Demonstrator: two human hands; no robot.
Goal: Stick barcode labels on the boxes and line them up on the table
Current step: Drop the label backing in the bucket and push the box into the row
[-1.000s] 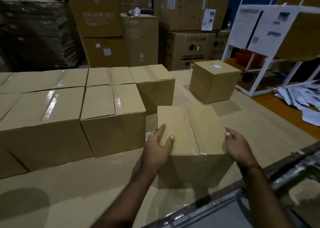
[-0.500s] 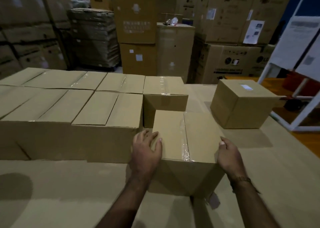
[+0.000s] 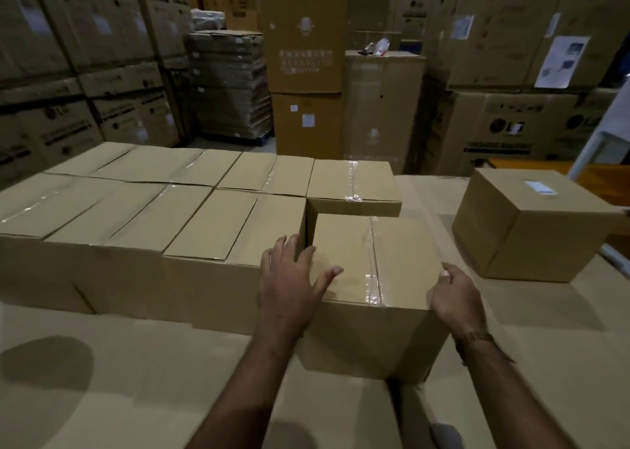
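Both hands hold the taped box: the left hand lies flat with spread fingers on its top, the right hand curls round its right top edge. The box sits on the bench, just beside the lined-up boxes. A labelled box stands apart near the bench's right edge.

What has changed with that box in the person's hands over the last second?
The box was slid away from the person and leftward, closing the gap until it sits against the lined-up row of boxes. The left hand stays flat on its top and left edge, and the right hand still grips its right edge. The labelled box stayed apart on the right.
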